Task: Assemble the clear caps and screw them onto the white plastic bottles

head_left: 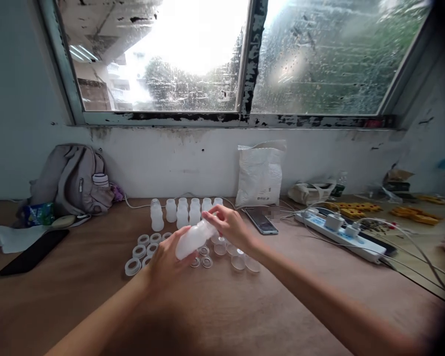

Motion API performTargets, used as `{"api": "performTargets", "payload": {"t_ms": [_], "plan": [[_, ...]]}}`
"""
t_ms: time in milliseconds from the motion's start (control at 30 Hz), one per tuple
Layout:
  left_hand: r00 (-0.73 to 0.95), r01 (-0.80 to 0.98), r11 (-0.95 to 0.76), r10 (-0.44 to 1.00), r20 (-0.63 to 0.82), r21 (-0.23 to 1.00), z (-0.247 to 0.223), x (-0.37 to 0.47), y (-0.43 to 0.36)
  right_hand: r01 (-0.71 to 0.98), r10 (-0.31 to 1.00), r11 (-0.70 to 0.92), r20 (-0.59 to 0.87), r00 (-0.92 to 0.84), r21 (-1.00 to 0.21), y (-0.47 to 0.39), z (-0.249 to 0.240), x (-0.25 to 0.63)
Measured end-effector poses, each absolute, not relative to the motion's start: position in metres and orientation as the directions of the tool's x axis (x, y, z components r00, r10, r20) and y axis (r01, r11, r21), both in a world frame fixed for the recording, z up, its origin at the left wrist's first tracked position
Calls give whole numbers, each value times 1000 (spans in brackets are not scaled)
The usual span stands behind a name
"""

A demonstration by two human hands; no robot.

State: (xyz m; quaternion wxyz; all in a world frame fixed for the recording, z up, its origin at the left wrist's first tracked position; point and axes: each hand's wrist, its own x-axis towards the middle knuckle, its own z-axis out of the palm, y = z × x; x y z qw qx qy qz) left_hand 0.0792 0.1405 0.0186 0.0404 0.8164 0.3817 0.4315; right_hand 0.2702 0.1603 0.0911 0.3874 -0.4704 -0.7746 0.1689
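My bottle [190, 243] is showing milky white — the table [222, 306] is glowing plain brown, the backpack [68, 173] greyish.

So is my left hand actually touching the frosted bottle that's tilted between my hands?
Touching. The head view shows it: the left hand wraps around the lower part of the frosted bottle, with no gap.

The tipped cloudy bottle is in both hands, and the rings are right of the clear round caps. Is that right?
No: in the head view, the rings are left of the clear round caps. The left hand and right hand do hold the tipped cloudy bottle.
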Motion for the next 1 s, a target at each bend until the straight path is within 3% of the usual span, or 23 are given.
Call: {"api": "performTargets", "payload": {"t_ms": [200,433,567,700,1000], "plan": [[27,714,-467,763,645,522,-8,75,166,587,738,674,454,-499,-448,184,117,222],[-30,758,-450,700,714,473,-17,44,187,683,788,610,402,-467,-401,238,122,185],[43,795,-457,699,714,400,-13,19,190,706,791,607,362,-493,-366,270,121,171],[184,825,-463,761,622,323,-15,5,188,742,814,577,313,-490,-341,293,113,158],[343,815,-514,800,493,267,-13,2,182,784,839,541,251,-482,-303,316,84,144]]}}
